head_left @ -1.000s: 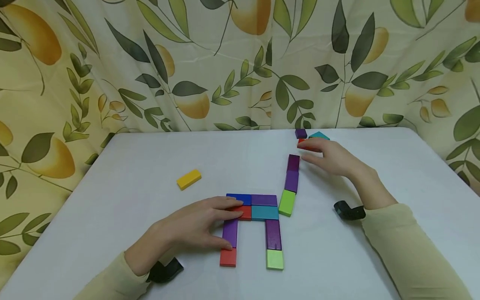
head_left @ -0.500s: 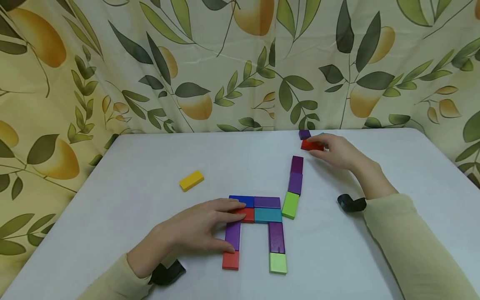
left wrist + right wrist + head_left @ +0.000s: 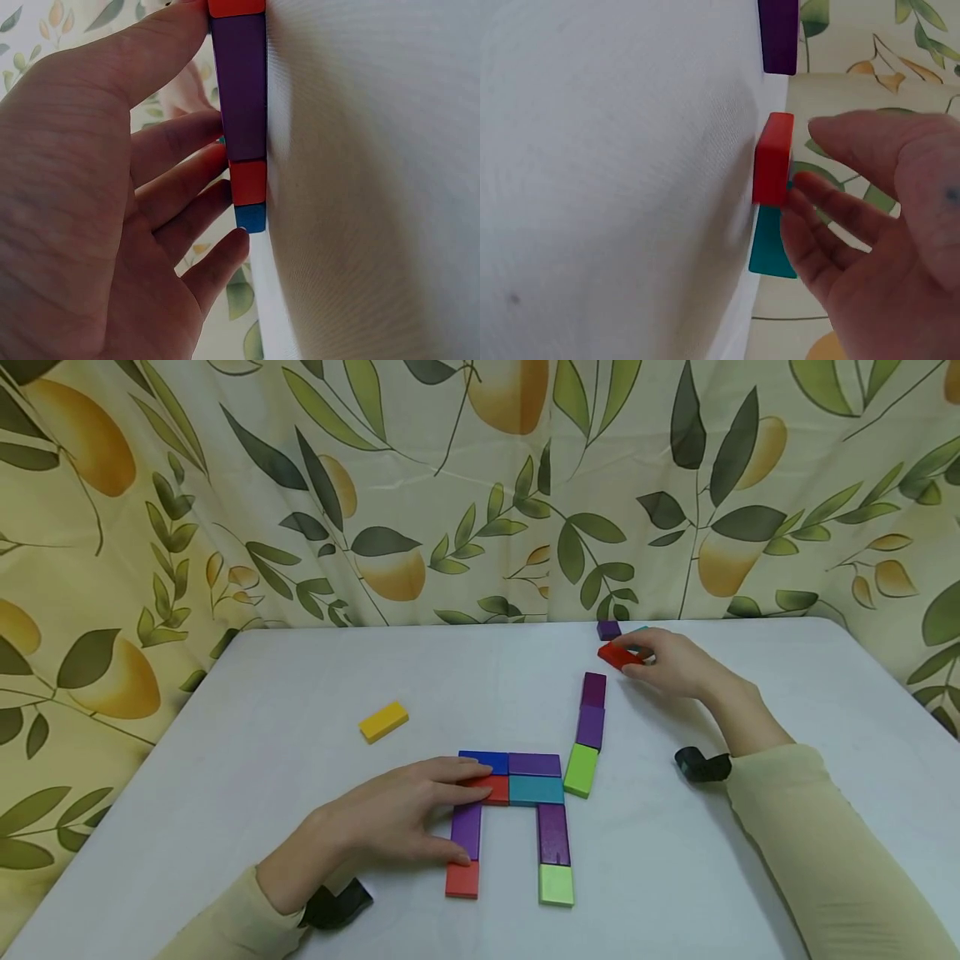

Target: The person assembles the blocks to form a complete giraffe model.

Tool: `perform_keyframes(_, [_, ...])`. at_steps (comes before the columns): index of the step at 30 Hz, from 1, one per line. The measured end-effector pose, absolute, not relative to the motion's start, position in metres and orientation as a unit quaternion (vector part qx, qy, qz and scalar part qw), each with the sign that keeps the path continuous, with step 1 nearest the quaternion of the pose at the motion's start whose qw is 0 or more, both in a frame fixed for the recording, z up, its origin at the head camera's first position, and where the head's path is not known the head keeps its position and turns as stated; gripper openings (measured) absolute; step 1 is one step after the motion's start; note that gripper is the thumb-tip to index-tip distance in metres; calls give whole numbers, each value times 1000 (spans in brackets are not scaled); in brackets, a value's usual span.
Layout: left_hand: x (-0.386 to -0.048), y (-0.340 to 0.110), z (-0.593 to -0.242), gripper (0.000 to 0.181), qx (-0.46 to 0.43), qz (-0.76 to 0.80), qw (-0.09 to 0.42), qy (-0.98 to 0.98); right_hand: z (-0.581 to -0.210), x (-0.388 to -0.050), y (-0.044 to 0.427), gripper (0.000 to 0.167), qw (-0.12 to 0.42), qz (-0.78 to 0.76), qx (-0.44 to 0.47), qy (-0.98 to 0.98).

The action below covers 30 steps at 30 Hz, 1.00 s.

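Note:
My left hand (image 3: 390, 806) lies over the left side of a flat figure of coloured blocks. Its fingertips rest on the blue block (image 3: 483, 761) and a red block (image 3: 495, 791), with the thumb by the purple block (image 3: 466, 831) and a lower red block (image 3: 462, 881). At the far right, my right hand (image 3: 678, 664) touches a red block (image 3: 618, 655) with its fingers. In the right wrist view a gap shows between the thumb (image 3: 855, 139) and that red block (image 3: 774, 161). A teal block (image 3: 771, 244) sits beyond it, mostly hidden in the head view.
A dark purple block (image 3: 608, 630) stands near the white table's (image 3: 315, 668) back edge. A yellow block (image 3: 383, 722) lies alone on the left. Purple blocks (image 3: 590, 727) and a green block (image 3: 581, 770) form a slanted row. Patterned fabric (image 3: 480, 527) hangs behind.
My right hand has reached the far red block, which now lies turned at an angle instead of straight. The left hand keeps its place on the figure.

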State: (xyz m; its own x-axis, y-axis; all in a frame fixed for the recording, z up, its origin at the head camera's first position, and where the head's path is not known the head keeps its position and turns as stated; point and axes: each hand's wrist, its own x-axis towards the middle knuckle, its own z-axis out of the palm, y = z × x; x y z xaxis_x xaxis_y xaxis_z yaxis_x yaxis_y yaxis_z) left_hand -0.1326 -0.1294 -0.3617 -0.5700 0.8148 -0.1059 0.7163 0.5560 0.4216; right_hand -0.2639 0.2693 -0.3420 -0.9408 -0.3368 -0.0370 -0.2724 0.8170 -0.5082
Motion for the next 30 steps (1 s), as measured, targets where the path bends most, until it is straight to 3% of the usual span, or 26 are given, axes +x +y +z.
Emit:
perform_keyframes(6, [-133,-130,-362,69,441,167,147,870,-343,-264,266,48,95,-272,-178,941])
perform_keyframes(18, [-134,-129,-361,69,445,171,146,867,-342,-276,257,47,103,-232,-190,948])
perform_keyframes(30, [-134,-128,-361,69,447,163,144,868,-346,-283,250,45,81,-210,-200,954])
